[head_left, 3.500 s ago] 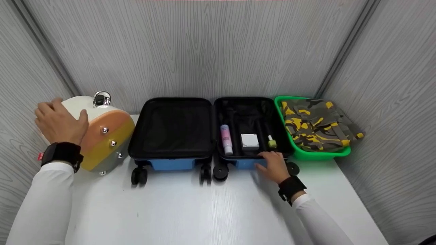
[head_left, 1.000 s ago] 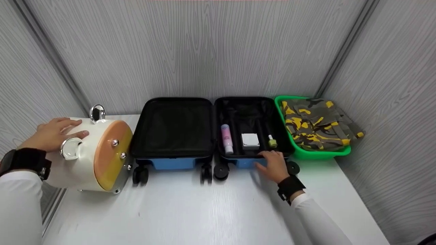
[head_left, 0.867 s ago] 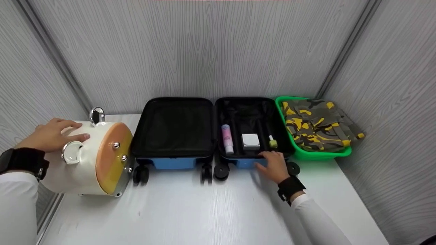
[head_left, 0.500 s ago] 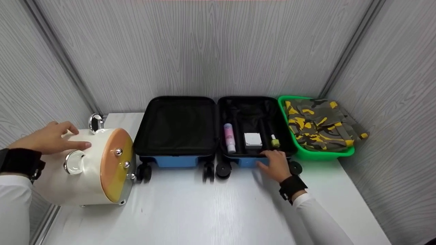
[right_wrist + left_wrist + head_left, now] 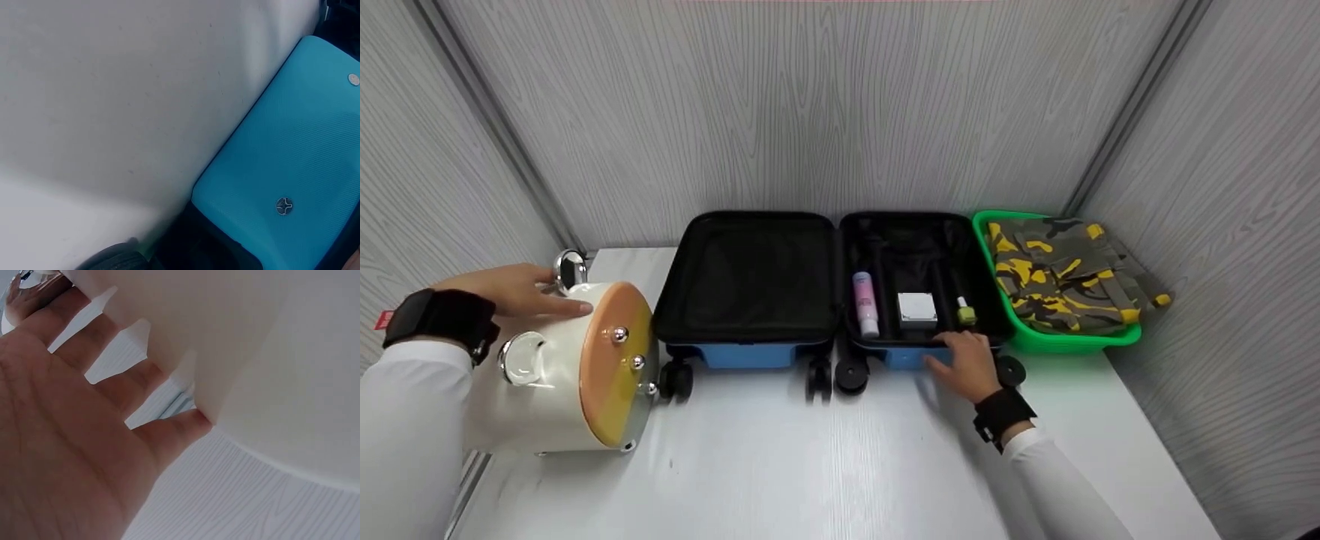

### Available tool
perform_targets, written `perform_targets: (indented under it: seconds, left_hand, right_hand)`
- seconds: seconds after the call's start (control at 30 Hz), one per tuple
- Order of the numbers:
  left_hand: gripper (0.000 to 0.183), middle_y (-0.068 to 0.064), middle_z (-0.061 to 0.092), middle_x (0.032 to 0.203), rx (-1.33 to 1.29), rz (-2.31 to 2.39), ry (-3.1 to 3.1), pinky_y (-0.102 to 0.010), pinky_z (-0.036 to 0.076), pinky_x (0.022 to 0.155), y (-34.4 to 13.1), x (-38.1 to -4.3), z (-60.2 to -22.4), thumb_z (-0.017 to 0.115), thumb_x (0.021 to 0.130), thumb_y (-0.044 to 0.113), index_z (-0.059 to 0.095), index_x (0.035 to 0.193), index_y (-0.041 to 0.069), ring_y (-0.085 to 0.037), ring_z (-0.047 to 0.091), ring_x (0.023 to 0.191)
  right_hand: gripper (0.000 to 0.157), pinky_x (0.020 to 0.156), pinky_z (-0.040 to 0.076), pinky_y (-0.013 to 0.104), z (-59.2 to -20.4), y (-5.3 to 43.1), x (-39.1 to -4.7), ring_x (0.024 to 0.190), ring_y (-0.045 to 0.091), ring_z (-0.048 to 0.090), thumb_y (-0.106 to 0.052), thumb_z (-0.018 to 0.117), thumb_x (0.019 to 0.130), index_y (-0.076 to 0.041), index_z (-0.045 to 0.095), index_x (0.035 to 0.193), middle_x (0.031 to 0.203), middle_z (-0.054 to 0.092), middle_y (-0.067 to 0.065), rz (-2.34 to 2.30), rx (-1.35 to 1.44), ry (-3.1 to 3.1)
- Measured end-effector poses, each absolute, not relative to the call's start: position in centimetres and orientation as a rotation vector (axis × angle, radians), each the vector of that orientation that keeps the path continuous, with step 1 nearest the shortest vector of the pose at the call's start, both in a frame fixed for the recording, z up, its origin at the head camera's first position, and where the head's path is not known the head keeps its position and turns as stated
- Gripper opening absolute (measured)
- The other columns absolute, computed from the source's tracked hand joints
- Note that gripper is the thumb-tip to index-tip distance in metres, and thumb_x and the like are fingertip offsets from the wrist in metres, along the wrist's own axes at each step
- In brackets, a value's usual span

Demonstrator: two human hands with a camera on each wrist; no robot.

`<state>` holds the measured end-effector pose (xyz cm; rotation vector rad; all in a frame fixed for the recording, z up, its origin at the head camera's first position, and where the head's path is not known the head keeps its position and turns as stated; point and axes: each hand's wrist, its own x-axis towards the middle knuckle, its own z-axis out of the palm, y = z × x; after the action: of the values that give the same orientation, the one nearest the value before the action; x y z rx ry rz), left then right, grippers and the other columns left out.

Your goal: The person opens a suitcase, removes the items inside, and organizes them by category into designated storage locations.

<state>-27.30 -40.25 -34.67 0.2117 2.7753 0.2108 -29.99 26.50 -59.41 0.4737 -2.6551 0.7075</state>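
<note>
Where left hand (image 5: 516,291) lies spread, cream case (image 5: 540,416), striped end (image 5: 606,382); right hand (image 5: 969,367): grip unclear.

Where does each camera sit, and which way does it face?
Head: worn on the head, facing forward and down at the open suitcase, cream drum and green basket; the left-hand grip, right-hand grip and both white sleeves show.
Left wrist: on the left wrist, facing across the palm toward the drum; palm and fingers show.
Right wrist: on the right wrist, facing the suitcase's blue shell and the white tabletop; only a sliver of skin shows, lower right.
Shared: head and right wrist both see the blue shell.
</note>
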Motion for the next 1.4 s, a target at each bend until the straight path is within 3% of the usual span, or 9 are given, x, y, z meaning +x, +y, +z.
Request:
perform_targets:
  seconds: [0.1, 0.2, 0.4, 0.67, 0.8, 0.87, 1.03, 1.2, 1.4]
  left_hand:
    - [0.093, -0.037, 0.065, 0.13, 0.217, 0.241, 2.785, -0.078, 0.047, 0.1, -40.3, -27.0, -34.7, 0.065, 0.099, 0.07, 0.054, 0.141, -0.013, -0.06, 0.06, 0.122]
    - [0.098, -0.039, 0.063, 0.132, 0.202, 0.267, 2.777, -0.08, 0.046, 0.1, -40.4, -26.2, -34.8, 0.066, 0.097, 0.073, 0.052, 0.143, -0.012, -0.062, 0.058, 0.123]
    - [0.075, -0.029, 0.069, 0.127, 0.264, 0.228, 2.751, -0.075, 0.051, 0.095, -40.2, -24.9, -34.5, 0.074, 0.095, 0.066, 0.066, 0.131, 0.0, -0.054, 0.064, 0.118]
    - [0.074, -0.026, 0.07, 0.131, 0.309, 0.216, 2.703, -0.069, 0.053, 0.097, -38.8, -23.0, -33.9, 0.08, 0.092, 0.059, 0.068, 0.131, -0.002, -0.048, 0.065, 0.122]
    - [0.061, -0.014, 0.074, 0.12, 0.278, 0.197, 2.673, -0.053, 0.055, 0.092, -38.2, -22.2, -33.4, 0.081, 0.09, 0.061, 0.075, 0.117, 0.007, -0.034, 0.067, 0.109]
    - [0.066, -0.015, 0.075, 0.119, 0.274, 0.19, 2.66, -0.051, 0.056, 0.091, -37.9, -21.8, -33.2, 0.083, 0.089, 0.06, 0.074, 0.118, 0.002, -0.032, 0.067, 0.107]
    - [0.091, -0.033, 0.066, 0.136, 0.274, 0.184, 2.652, -0.067, 0.054, 0.096, -36.6, -20.9, -32.8, 0.087, 0.085, 0.059, 0.062, 0.135, -0.013, -0.045, 0.066, 0.117]
    - [0.089, -0.034, 0.064, 0.139, 0.344, 0.159, 2.668, -0.07, 0.053, 0.099, -34.3, -20.4, -32.6, 0.089, 0.083, 0.056, 0.063, 0.138, -0.01, -0.049, 0.064, 0.122]
    - [0.083, -0.025, 0.069, 0.136, 0.417, 0.154, 2.683, -0.066, 0.053, 0.102, -30.9, -19.9, -33.0, 0.092, 0.078, 0.056, 0.07, 0.136, 0.0, -0.041, 0.066, 0.121]
  right_hand:
    - [0.041, 0.107, 0.043, 0.062, -59.3, 26.4, -29.9, 0.108, 0.043, 0.07, -0.027, 0.087, 0.093, 0.001, 0.077, 0.121, 0.117, 0.08, 0.02, 0.707, 0.479, -2.648]
    - [0.042, 0.107, 0.043, 0.062, -59.2, 26.4, -29.9, 0.108, 0.043, 0.07, -0.027, 0.087, 0.093, 0.001, 0.077, 0.122, 0.118, 0.08, 0.02, 0.705, 0.488, -2.647]
    - [0.042, 0.107, 0.043, 0.061, -59.4, 26.6, -29.8, 0.108, 0.043, 0.069, -0.027, 0.087, 0.093, 0.001, 0.077, 0.122, 0.117, 0.08, 0.02, 0.715, 0.485, -2.65]
    - [0.041, 0.108, 0.043, 0.062, -59.5, 26.8, -29.8, 0.109, 0.043, 0.07, -0.027, 0.087, 0.094, 0.001, 0.077, 0.122, 0.117, 0.079, 0.021, 0.714, 0.455, -2.637]
    - [0.04, 0.107, 0.043, 0.062, -59.5, 26.6, -29.9, 0.108, 0.042, 0.07, -0.026, 0.087, 0.093, 0.0, 0.077, 0.121, 0.116, 0.08, 0.02, 0.723, 0.462, -2.627]
    - [0.039, 0.107, 0.043, 0.062, -59.6, 26.5, -29.9, 0.108, 0.042, 0.07, -0.026, 0.087, 0.093, 0.0, 0.078, 0.12, 0.115, 0.08, 0.019, 0.725, 0.466, -2.625]
    - [0.039, 0.106, 0.044, 0.062, -59.7, 26.5, -29.9, 0.106, 0.042, 0.07, -0.026, 0.088, 0.093, 0.0, 0.078, 0.12, 0.114, 0.08, 0.019, 0.72, 0.459, -2.628]
    - [0.04, 0.106, 0.044, 0.062, -59.7, 26.6, -30.0, 0.106, 0.042, 0.07, -0.026, 0.088, 0.092, 0.001, 0.077, 0.12, 0.114, 0.08, 0.02, 0.717, 0.445, -2.621]
    - [0.041, 0.107, 0.043, 0.062, -59.7, 26.5, -30.0, 0.108, 0.042, 0.07, -0.027, 0.087, 0.093, 0.001, 0.077, 0.12, 0.116, 0.08, 0.02, 0.719, 0.457, -2.629]
